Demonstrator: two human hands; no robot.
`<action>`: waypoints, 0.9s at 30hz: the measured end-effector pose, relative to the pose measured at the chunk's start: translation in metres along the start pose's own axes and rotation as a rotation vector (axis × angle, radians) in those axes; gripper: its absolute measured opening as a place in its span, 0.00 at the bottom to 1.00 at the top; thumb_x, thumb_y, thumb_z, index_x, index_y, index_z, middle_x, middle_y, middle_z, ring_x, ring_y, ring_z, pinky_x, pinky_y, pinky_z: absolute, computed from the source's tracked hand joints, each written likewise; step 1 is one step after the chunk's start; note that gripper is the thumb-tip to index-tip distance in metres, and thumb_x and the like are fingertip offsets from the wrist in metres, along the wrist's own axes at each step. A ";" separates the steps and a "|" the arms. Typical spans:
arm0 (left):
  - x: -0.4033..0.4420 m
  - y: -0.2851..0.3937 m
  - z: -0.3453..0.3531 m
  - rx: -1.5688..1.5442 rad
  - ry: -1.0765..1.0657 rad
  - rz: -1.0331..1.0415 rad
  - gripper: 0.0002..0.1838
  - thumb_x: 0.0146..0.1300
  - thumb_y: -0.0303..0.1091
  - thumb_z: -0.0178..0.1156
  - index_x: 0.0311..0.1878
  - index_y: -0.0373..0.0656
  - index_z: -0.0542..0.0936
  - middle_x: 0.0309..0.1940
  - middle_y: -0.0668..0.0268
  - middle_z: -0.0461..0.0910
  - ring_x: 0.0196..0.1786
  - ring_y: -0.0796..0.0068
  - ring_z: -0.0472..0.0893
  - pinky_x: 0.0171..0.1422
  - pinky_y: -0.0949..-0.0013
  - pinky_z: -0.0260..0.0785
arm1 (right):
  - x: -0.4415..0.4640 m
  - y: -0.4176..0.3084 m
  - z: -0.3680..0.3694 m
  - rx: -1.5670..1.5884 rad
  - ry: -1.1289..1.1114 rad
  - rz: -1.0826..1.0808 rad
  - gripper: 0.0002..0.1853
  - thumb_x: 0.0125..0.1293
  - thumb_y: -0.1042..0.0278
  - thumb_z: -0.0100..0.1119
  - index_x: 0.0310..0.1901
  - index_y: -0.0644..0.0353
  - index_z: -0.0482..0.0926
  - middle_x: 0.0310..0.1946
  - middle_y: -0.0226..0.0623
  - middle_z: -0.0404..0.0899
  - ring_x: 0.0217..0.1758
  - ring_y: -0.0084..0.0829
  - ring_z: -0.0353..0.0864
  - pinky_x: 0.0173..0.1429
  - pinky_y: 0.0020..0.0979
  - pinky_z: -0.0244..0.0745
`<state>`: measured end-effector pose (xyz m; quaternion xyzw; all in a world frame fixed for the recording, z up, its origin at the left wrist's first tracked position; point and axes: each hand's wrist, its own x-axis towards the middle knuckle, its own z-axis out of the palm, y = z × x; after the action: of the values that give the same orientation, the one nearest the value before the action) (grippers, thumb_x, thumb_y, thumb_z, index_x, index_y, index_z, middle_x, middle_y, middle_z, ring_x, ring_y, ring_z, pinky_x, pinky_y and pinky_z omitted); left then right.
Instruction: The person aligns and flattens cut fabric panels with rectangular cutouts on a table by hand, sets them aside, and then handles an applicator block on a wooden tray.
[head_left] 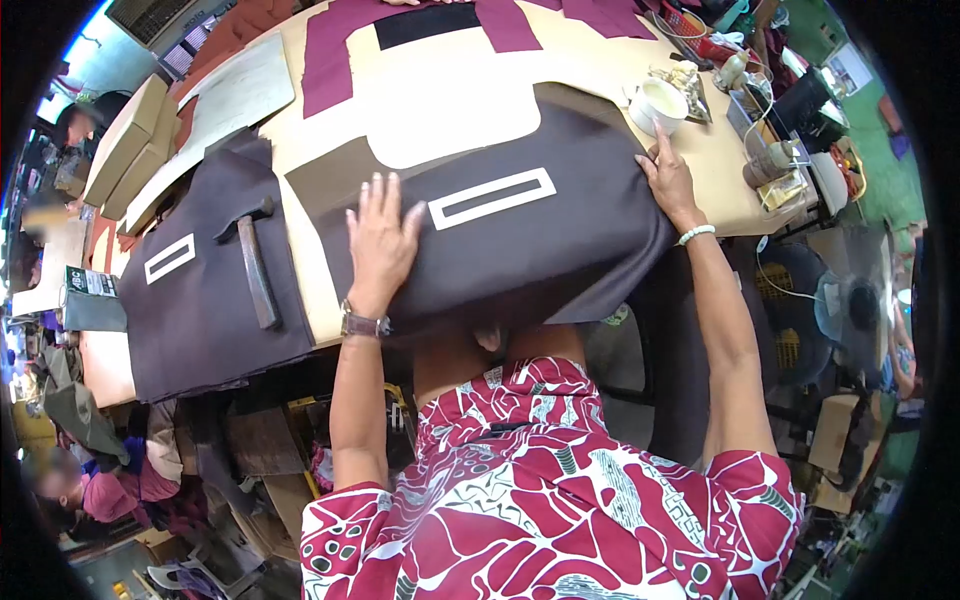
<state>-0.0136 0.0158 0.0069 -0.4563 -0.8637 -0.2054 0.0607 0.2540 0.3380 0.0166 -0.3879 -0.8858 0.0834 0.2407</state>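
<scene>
Touching the dark sheet (500,265), left fingers (377,202) lie slightly spread; right fingers (663,148), half-curled, meet a tub (660,104).

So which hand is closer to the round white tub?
Right. The right hand has a finger at the near side of the tub; the left hand lies on the dark brown sheet, farther left.

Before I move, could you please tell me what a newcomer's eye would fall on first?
Most likely the pale rectangular frame on the large dark sheet, between the left hand and the right hand. Next, perhaps the hammer lying on dark material at the left, or the white tub by the right hand.
</scene>
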 end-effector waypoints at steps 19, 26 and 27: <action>-0.027 0.034 -0.004 0.009 -0.191 0.014 0.40 0.59 0.59 0.54 0.67 0.41 0.60 0.69 0.54 0.54 0.72 0.52 0.52 0.71 0.39 0.41 | 0.046 0.007 -0.050 -0.392 0.132 -0.004 0.34 0.57 0.41 0.55 0.58 0.58 0.72 0.60 0.50 0.65 0.63 0.49 0.62 0.63 0.51 0.58; -0.030 0.031 0.000 0.014 -0.158 0.023 0.41 0.59 0.59 0.54 0.68 0.42 0.60 0.70 0.55 0.55 0.73 0.54 0.50 0.71 0.40 0.41 | 0.082 0.005 -0.041 -0.434 -0.176 0.173 0.35 0.53 0.29 0.49 0.45 0.54 0.83 0.67 0.46 0.57 0.71 0.51 0.48 0.69 0.56 0.40; -0.030 0.031 0.000 0.016 -0.157 0.023 0.40 0.59 0.59 0.54 0.68 0.42 0.60 0.70 0.56 0.55 0.72 0.54 0.50 0.71 0.40 0.41 | 0.081 0.003 -0.043 -0.413 -0.124 0.152 0.33 0.53 0.32 0.50 0.44 0.54 0.84 0.66 0.46 0.58 0.71 0.51 0.49 0.69 0.57 0.40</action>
<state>0.0289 0.0083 0.0074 -0.4804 -0.8620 -0.1614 -0.0015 0.2298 0.3975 0.0828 -0.4888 -0.8653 -0.0583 0.0945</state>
